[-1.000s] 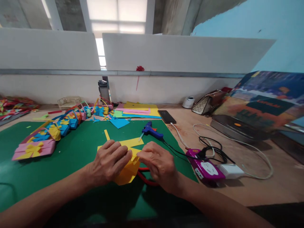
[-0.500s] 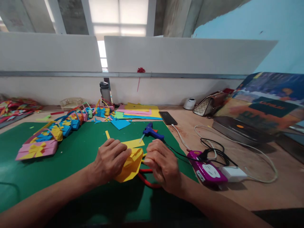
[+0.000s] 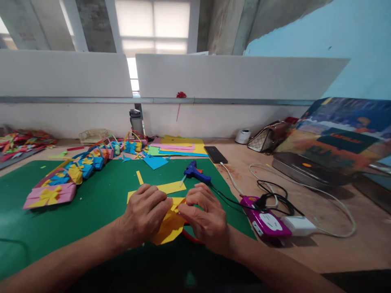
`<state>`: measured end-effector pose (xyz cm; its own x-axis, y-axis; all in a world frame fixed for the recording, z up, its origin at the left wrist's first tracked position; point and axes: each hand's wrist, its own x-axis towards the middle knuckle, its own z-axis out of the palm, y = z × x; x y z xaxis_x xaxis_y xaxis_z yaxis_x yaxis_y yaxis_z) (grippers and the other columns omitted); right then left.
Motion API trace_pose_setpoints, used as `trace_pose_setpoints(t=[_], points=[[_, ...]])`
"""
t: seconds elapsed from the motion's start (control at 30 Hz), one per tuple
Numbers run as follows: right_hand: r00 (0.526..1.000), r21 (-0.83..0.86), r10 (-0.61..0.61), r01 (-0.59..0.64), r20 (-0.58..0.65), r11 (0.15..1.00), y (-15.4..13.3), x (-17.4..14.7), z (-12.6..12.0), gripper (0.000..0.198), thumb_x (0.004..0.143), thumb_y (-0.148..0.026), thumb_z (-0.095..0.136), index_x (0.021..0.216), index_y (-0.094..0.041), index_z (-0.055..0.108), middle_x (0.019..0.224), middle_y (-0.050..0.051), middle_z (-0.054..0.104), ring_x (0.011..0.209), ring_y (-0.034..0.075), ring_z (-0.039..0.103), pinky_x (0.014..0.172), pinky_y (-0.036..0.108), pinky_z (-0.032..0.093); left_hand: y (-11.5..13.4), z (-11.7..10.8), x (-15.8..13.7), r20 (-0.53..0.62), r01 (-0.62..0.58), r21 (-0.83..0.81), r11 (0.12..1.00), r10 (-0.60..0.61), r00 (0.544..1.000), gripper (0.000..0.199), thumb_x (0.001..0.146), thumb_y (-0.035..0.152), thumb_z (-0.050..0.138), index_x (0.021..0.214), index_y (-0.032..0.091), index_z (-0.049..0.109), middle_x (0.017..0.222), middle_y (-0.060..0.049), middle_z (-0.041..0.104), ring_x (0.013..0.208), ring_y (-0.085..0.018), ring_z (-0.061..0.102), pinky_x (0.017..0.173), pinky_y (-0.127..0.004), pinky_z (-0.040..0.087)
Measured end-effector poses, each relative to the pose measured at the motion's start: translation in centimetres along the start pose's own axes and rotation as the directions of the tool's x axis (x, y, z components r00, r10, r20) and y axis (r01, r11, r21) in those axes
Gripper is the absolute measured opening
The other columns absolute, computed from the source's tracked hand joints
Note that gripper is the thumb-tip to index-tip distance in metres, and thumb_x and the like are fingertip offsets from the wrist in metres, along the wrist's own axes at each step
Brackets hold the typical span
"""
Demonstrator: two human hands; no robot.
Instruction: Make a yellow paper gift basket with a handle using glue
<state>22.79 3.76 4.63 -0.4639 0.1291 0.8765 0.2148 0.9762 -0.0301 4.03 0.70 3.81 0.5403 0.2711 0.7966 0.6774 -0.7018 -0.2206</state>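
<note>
Both left hand (image 3: 146, 215) and right hand (image 3: 209, 217) pinch a creased, angular yellow paper piece (image 3: 168, 228) at lower centre; above lies a blue plastic glue gun (image 3: 197, 173).

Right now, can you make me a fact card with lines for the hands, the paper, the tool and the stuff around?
Left hand: holding folded yellow paper
Right hand: pinching the right side of that paper
Under the work: green mat
Tool: blue glue gun, lying beyond the right hand
Partly hidden: something red beside the right hand
At left: pink paper piece with a yellow bow
At right: purple power strip
At back: grey bottle, dark phone
</note>
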Motion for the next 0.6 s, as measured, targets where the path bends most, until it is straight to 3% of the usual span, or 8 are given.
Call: trace_pose_setpoints(t=[0.3, 0.47, 0.6], points=[[0.999, -0.003, -0.03, 0.03, 0.026, 1.0, 0.2, -0.1, -0.6, 0.017, 0.076, -0.004, 0.051, 0.084, -0.018, 0.054, 0.071, 0.003, 0.057, 0.071, 0.015, 0.055, 0.074, 0.037, 0.045, -0.5, -0.2, 0.0, 0.014, -0.033, 0.097, 0.995, 0.032, 0.999, 0.014, 0.085, 0.009, 0.044, 0.092, 0.012, 0.057, 0.074, -0.007, 0.062, 0.062, -0.015, 0.052, 0.06, -0.03, 0.036], [0.995, 0.015, 0.099, -0.099, 0.006, 0.995, 0.2, 0.0, -1.3, 0.016, 0.083, -0.006, 0.04, 0.076, -0.02, 0.043, 0.065, 0.0, 0.05, 0.063, 0.013, 0.05, 0.078, 0.039, 0.046, -1.5, 0.4, -0.4, -0.075, 0.031, 0.04, 0.999, -0.028, 0.997, 0.013, 0.082, 0.007, 0.049, 0.09, 0.014, 0.057, 0.073, -0.005, 0.064, 0.064, -0.014, 0.054, 0.061, -0.028, 0.039], [0.979, 0.013, 0.201, -0.201, -0.013, 0.979, 0.7, 0.1, -1.5, 0.019, 0.087, -0.011, 0.039, 0.072, -0.021, 0.044, 0.062, -0.002, 0.048, 0.058, 0.012, 0.048, 0.076, 0.035, 0.047, -1.6, 0.4, -0.4, -0.1, 0.115, -0.085, 0.99, -0.123, 0.987, 0.014, 0.083, 0.008, 0.048, 0.089, 0.016, 0.059, 0.075, -0.005, 0.064, 0.064, -0.013, 0.055, 0.063, -0.027, 0.042]])
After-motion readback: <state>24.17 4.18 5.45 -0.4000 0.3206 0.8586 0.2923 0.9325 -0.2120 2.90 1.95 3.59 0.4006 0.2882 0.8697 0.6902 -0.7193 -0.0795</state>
